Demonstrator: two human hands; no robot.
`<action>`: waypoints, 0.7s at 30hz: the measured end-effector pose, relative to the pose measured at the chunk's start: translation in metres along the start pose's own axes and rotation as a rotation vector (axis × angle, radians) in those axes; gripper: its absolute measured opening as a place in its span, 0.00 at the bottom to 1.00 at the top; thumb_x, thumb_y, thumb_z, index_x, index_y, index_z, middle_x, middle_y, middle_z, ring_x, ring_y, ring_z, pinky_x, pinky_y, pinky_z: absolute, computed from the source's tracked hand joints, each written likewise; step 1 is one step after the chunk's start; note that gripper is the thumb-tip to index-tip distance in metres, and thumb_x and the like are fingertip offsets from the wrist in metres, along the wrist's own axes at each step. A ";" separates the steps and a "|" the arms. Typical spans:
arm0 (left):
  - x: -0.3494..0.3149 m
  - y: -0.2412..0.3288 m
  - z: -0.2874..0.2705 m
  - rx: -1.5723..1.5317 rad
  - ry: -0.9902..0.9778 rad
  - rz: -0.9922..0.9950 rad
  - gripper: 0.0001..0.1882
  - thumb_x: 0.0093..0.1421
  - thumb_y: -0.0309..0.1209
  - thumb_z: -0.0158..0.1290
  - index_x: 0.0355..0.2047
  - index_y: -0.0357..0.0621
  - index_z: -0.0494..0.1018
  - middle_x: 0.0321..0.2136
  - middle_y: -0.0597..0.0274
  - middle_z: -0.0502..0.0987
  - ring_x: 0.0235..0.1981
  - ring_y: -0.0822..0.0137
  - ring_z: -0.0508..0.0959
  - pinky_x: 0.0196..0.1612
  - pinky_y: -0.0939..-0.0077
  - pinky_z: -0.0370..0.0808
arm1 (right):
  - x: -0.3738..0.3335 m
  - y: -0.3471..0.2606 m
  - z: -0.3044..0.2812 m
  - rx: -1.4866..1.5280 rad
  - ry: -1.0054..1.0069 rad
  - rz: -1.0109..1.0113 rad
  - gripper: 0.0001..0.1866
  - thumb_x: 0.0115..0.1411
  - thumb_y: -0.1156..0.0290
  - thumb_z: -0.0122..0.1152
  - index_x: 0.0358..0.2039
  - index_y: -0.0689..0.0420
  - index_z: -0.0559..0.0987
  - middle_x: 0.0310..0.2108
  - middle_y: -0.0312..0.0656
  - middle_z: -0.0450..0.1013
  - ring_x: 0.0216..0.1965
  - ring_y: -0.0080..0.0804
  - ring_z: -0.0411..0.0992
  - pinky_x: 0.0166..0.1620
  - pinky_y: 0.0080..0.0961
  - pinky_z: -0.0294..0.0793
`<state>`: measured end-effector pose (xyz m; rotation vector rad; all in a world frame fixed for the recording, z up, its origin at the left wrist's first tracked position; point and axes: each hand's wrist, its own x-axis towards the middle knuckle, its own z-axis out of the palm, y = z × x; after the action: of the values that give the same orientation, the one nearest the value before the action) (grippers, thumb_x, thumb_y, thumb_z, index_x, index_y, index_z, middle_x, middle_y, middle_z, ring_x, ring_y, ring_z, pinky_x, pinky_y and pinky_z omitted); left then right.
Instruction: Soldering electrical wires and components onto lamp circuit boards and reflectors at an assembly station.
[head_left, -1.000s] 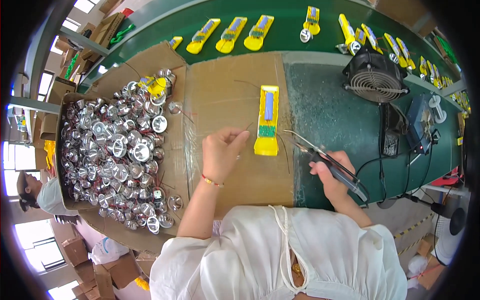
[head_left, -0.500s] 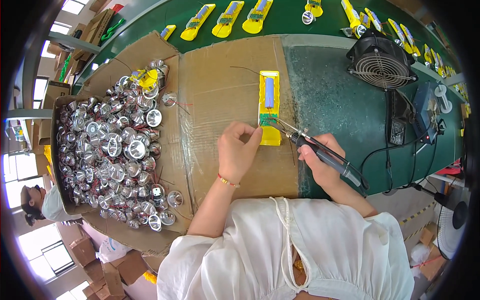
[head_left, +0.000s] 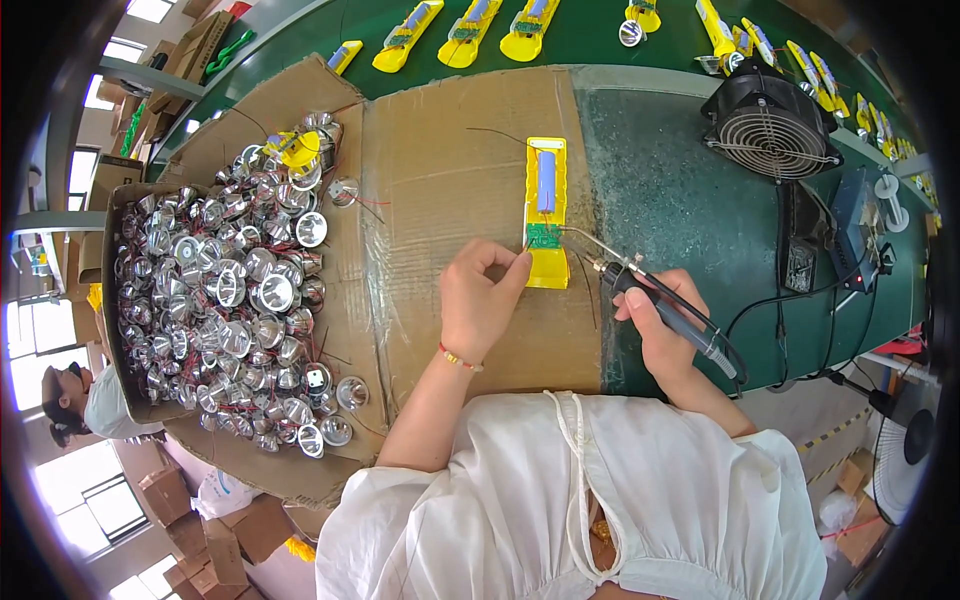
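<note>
A yellow flashlight half-shell (head_left: 548,272) lies upright on the cardboard in front of me, with a blue cylindrical battery (head_left: 546,184) in its upper part and a small green circuit board (head_left: 543,236) below that. My left hand (head_left: 483,297) is closed in a pinch at the board's left edge, on what looks like a thin wire; the fingertips mostly hide it. In my right hand (head_left: 664,318) is a soldering iron (head_left: 655,307) with a curved metal feed tube (head_left: 604,246) alongside. The iron's tip is apart from the board, to its lower right.
A cardboard box (head_left: 150,398) heaped with silvery reflector cups (head_left: 232,285) stands at the left. Several yellow shells (head_left: 470,32) line the far green bench. At the right are a black fan (head_left: 768,125), a blue soldering station (head_left: 853,225), a solder spool (head_left: 890,203) and loose cables.
The soldering iron has drawn back to the right, off the circuit board. My left hand keeps its pinch at the board's edge. The whole view has shifted slightly.
</note>
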<state>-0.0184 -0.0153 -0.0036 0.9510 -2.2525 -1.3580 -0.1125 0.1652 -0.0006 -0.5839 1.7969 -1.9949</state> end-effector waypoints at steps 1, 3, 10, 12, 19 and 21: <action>0.000 0.000 0.000 0.000 0.002 0.002 0.09 0.52 0.27 0.57 0.21 0.34 0.72 0.22 0.66 0.71 0.21 0.80 0.69 0.24 0.85 0.67 | 0.000 0.000 -0.001 0.024 -0.008 0.015 0.09 0.54 0.74 0.59 0.31 0.64 0.69 0.25 0.43 0.73 0.24 0.22 0.72 0.29 0.19 0.73; 0.000 -0.001 0.001 0.008 0.006 -0.026 0.06 0.49 0.26 0.57 0.21 0.37 0.73 0.22 0.59 0.73 0.21 0.68 0.74 0.26 0.76 0.69 | -0.001 0.001 -0.002 0.014 -0.014 0.010 0.09 0.54 0.74 0.59 0.31 0.64 0.69 0.25 0.43 0.73 0.25 0.22 0.72 0.29 0.19 0.72; -0.002 -0.007 0.006 -0.320 0.075 -0.046 0.04 0.49 0.25 0.58 0.25 0.38 0.76 0.26 0.60 0.74 0.22 0.71 0.73 0.27 0.80 0.70 | -0.005 -0.001 -0.006 -0.010 -0.041 0.021 0.08 0.54 0.76 0.57 0.31 0.65 0.69 0.24 0.43 0.73 0.25 0.22 0.72 0.29 0.19 0.72; -0.004 -0.003 0.006 -0.131 0.020 0.092 0.04 0.51 0.24 0.57 0.25 0.36 0.75 0.26 0.66 0.72 0.24 0.79 0.70 0.27 0.85 0.68 | -0.004 -0.001 -0.006 -0.027 -0.039 0.022 0.08 0.54 0.76 0.58 0.31 0.65 0.69 0.24 0.43 0.73 0.25 0.22 0.72 0.29 0.19 0.72; -0.002 0.007 0.008 0.061 0.025 0.121 0.03 0.47 0.25 0.59 0.22 0.39 0.76 0.26 0.60 0.72 0.19 0.71 0.71 0.23 0.78 0.68 | -0.005 0.005 -0.003 -0.070 -0.045 0.036 0.06 0.54 0.77 0.57 0.30 0.64 0.69 0.23 0.45 0.72 0.22 0.24 0.71 0.28 0.20 0.72; -0.002 0.008 0.009 0.084 0.012 0.142 0.03 0.47 0.26 0.59 0.22 0.40 0.77 0.26 0.61 0.72 0.19 0.71 0.70 0.23 0.78 0.67 | -0.006 0.003 -0.005 -0.072 -0.045 0.061 0.06 0.54 0.77 0.56 0.30 0.64 0.69 0.23 0.45 0.72 0.22 0.24 0.71 0.27 0.20 0.72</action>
<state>-0.0252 -0.0059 -0.0008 0.8059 -2.3357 -1.2034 -0.1099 0.1719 -0.0047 -0.5837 1.8443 -1.8690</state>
